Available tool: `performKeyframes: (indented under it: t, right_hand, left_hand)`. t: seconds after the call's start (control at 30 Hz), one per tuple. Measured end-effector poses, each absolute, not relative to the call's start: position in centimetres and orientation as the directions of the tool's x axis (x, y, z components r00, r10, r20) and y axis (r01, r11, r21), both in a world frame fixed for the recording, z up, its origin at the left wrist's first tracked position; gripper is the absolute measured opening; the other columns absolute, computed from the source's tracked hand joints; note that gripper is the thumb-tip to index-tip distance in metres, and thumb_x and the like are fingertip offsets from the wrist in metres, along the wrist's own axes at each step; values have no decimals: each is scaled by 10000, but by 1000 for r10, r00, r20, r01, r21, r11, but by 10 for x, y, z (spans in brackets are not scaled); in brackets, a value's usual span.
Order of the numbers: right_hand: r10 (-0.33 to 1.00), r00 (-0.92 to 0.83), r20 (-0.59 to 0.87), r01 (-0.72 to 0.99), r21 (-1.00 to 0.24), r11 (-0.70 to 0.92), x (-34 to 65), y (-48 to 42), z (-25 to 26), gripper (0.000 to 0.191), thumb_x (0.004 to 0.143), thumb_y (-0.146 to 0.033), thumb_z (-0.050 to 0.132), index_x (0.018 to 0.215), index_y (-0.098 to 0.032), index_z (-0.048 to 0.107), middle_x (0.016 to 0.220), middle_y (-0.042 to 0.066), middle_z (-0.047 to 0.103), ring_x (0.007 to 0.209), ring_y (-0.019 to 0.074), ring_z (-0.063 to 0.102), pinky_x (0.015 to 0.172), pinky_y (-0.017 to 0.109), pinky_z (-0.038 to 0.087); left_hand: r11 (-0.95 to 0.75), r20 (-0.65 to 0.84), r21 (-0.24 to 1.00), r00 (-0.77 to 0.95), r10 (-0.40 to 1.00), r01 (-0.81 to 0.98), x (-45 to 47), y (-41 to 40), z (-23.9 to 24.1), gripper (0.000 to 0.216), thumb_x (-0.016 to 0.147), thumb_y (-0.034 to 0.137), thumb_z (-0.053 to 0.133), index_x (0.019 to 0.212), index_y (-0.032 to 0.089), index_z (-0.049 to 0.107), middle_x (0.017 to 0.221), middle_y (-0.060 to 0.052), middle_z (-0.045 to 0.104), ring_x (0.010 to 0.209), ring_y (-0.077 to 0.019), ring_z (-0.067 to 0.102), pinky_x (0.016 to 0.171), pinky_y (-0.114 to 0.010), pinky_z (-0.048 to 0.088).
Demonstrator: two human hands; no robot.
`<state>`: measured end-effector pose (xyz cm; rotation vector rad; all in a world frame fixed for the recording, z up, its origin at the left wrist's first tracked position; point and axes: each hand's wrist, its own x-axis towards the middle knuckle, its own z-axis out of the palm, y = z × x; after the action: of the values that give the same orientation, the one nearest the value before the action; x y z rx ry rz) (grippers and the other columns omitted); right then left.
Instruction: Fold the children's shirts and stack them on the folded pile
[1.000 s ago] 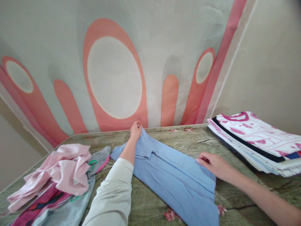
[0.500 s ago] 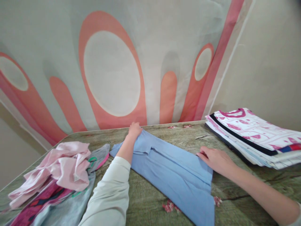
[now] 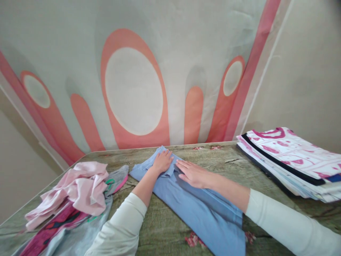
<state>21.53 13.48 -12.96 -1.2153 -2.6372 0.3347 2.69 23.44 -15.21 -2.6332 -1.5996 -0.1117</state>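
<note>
A light blue garment (image 3: 183, 209), its kind not clear, lies partly folded and slantwise on the table, its near end running out of the picture. My left hand (image 3: 162, 161) rests flat on its far part, over the small folded flap, with the fingers stretched out. Just to the right, my right hand (image 3: 194, 174) lies flat on the garment's upper right edge, fingers extended and pointing left. The two hands are close together. Neither one grips the cloth.
On the left is a loose heap with a pink garment (image 3: 89, 185) over grey and magenta clothes (image 3: 54, 227). A stack of folded clothes (image 3: 287, 156) stands at the right, a white-and-pink printed shirt on top. The wood-patterned table (image 3: 218, 156) ends at a wall with painted coral shapes.
My left hand has let go of the garment's far corner and moved right onto its top. My right hand has slid from the near right edge up and left beside it.
</note>
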Motion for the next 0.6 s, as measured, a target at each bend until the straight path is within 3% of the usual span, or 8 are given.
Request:
performKeyframes:
  t: [0.13,0.33,0.5,0.6]
  right_hand:
    - [804,-594,26,764,-296,574,217,147,-139,763,867,-617,174,1415,-89,206,1478,121,148,1355,231,120,1103,409,99]
    - [936,-352,2,901,-270,339,236,142,-142,840,839,-660,60,1417,-60,168,1481,125,104,1361,236,70,1098,440,26]
    - [818,-574,39,781,-274,561,234,127,-138,766,858,-640,112,1429,-131,151,1488,66,98,1363,198,60,1109,391,26]
    - [800,-599,26,767,-269,583,242,121,-143,733,872,-617,119,1428,-140,157,1483,71,128,1359,198,97,1110,403,20]
  left_hand:
    - [-484,144,-29,483,864,875,25,238,-158,473,941,395,220,1345,186,346,1421,-91,323,1302,-237,281,1035,-425,231]
    - [-469,160,0,463,872,883,26,245,-166,493,936,431,219,1335,175,356,1421,-90,323,1300,-235,280,1046,-415,209]
    - [-472,172,19,463,870,881,26,245,-166,499,937,431,220,1332,162,361,1415,-100,331,1299,-233,285,1049,-410,205]
    - [-472,178,27,460,870,881,26,243,-165,503,942,428,198,1331,155,362,1407,-95,348,1297,-218,290,1050,-385,212]
